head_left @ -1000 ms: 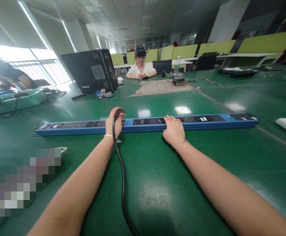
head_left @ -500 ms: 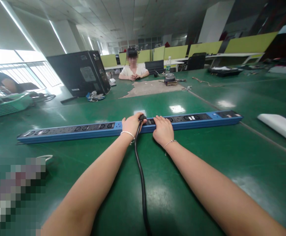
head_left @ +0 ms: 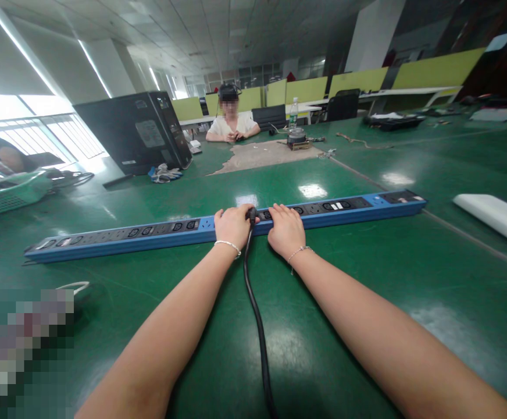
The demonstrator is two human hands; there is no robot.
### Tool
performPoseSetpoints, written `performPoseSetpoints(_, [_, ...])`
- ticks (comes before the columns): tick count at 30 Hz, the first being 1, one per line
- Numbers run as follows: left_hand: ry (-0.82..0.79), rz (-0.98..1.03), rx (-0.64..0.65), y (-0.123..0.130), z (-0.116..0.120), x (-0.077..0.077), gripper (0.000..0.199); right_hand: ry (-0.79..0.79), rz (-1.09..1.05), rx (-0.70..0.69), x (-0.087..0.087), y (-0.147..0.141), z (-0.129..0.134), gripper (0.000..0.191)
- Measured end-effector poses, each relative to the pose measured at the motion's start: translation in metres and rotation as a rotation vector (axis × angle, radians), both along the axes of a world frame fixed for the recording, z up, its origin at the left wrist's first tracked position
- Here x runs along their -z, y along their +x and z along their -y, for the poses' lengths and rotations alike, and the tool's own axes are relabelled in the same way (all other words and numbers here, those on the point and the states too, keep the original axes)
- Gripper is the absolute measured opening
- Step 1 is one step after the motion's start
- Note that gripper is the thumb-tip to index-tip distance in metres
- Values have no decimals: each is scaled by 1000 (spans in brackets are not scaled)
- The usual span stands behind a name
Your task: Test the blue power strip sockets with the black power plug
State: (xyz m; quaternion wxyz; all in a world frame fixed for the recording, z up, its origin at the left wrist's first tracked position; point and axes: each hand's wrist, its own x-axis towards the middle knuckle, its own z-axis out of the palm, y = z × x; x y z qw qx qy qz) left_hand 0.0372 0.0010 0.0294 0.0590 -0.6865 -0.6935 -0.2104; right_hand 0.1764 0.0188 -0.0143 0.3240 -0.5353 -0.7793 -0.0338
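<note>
A long blue power strip (head_left: 161, 245) with black sockets lies across the green table in front of me. Near its middle my left hand (head_left: 232, 226) is closed round a black plug (head_left: 252, 216), held at the sockets. Whether its pins are seated is hidden. From the plug a thick black cable (head_left: 257, 317) runs down toward me between my forearms. Just to the right, my right hand (head_left: 287, 230) grips the strip, fingers over the top and thumb at the near side.
A black computer case (head_left: 127, 134) stands at the back left beside gloves (head_left: 165, 173) and a green basket (head_left: 15, 189). A white device (head_left: 493, 217) lies at right, and a pixelated object (head_left: 22, 343) at near left. Across the table sits a person (head_left: 232, 125); another is partly visible at far left.
The plug sits slightly lower against the strip, and its cable has swung a little to the right. My right hand keeps its hold; the whole view has shifted slightly.
</note>
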Motion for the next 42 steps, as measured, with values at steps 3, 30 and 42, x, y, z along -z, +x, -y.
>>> performPoseSetpoints(3, [9, -2, 19, -4, 0, 3, 31, 15, -59, -59, -1, -2, 0, 52])
performPoseSetpoints(30, [36, -111, 110, -12, -1, 31, 70, 149, -482, 226, -36, 82, -40, 43])
performPoseSetpoints(42, [31, -111, 125, -12, 0, 30, 67, 87, -386, 30, -14, 110, -41, 37])
